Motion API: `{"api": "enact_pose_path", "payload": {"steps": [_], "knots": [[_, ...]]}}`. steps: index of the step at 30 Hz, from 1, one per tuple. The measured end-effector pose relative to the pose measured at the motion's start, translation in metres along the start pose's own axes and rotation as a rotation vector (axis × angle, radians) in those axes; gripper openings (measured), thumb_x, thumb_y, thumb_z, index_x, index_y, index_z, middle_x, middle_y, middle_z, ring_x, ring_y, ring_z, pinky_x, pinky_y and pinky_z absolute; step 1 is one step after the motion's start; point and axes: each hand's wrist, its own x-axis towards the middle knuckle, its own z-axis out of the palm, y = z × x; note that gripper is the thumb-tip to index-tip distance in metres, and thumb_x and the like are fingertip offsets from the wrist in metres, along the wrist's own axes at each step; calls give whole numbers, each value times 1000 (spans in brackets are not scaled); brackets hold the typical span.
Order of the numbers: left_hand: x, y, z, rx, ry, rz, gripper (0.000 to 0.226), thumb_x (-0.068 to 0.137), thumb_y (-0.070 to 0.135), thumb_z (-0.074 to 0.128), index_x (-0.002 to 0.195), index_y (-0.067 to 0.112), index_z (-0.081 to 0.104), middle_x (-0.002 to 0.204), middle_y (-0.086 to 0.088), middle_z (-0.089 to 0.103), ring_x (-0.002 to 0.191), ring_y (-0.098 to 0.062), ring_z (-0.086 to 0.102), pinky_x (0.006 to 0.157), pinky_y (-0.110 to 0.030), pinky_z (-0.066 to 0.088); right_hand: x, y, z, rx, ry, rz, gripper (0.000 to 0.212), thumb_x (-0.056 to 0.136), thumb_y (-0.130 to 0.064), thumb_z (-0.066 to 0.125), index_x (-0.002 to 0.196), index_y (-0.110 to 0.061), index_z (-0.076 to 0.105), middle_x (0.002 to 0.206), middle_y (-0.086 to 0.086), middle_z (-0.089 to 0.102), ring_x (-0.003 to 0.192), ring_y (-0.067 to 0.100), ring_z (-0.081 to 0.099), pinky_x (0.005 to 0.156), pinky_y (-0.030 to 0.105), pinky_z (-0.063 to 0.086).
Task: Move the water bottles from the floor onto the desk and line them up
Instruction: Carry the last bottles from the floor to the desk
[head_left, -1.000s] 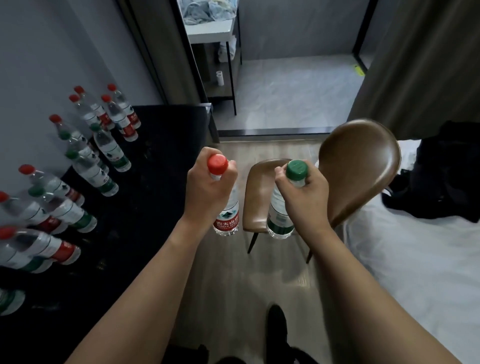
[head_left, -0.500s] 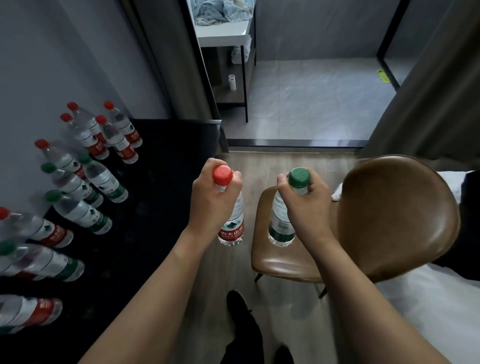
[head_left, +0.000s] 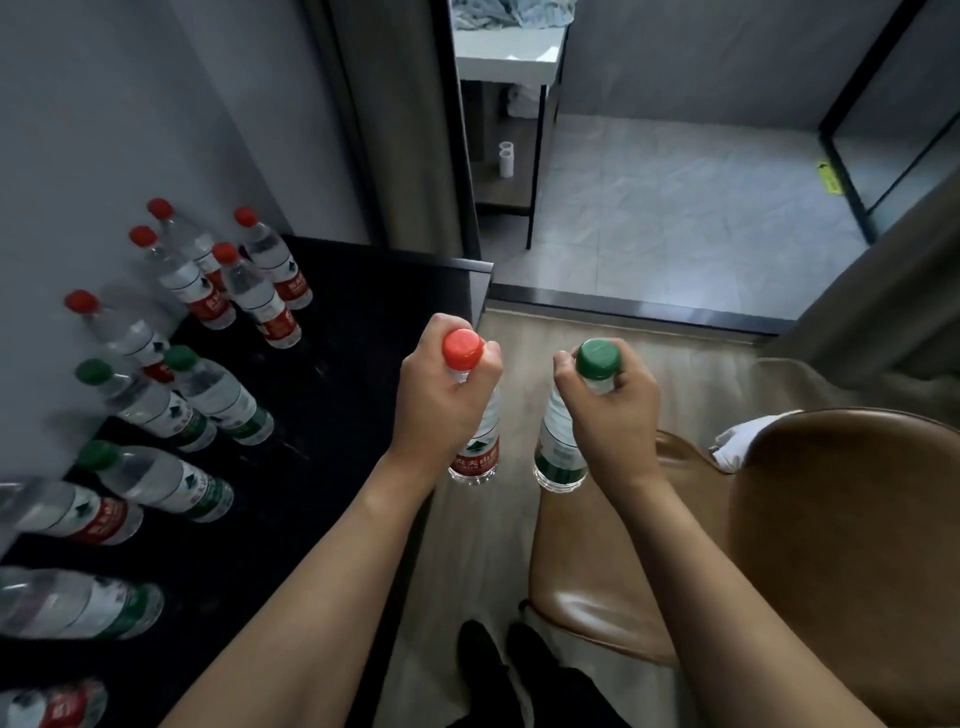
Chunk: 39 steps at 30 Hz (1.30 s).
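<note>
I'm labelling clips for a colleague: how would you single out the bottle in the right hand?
Find the brown chair. Above its seat's left edge, the right hand grips a bottle by the neck. Its cap and label are green; the left hand's are red.

- The left hand (head_left: 441, 395) grips a red-capped water bottle (head_left: 475, 441) by the neck, upright, over the wooden floor (head_left: 675, 364).
- The right hand (head_left: 613, 410) grips a green-capped water bottle (head_left: 558, 447) the same way, just beside it.
- Red- and green-capped bottles (head_left: 218, 395) stand in rows on the black desk (head_left: 363, 322) against the wall.
- A brown leather chair (head_left: 831, 545) stands at right.
</note>
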Motion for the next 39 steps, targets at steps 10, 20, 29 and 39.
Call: {"api": "enact_pose_path", "payload": {"steps": [10,20,29,39], "knots": [[-8,-12,-101,114,309,-79,15,90,29,63,85,18,52,73,-4,64,70,-21,63,68,-27,52,6,-28,108,68,-421,-134,17,85,-29,69,80,-16,60,69,-6,60,65,7,57,61,19,48],[-93,-1,-216,337,735,-195,17,91,28,64,86,15,53,75,-2,61,69,-17,59,68,-34,50,-73,-82,212,304,-874,-187,17,83,-26,71,73,-21,58,69,-8,62,60,1,56,56,13,45],[-164,-28,-279,432,908,-270,14,93,24,66,89,17,54,76,2,59,69,-19,59,68,-31,51,-153,-91,280,320,-1130,-212,18,84,-31,69,72,-27,56,67,-12,61,60,0,57,57,10,43],[-178,-59,-297,473,1072,-346,13,93,26,65,89,21,53,75,2,59,67,-18,61,65,-22,50,-173,-86,337,263,-1296,-222,13,80,-40,68,78,-30,61,75,-13,66,68,1,63,59,8,46]]}}
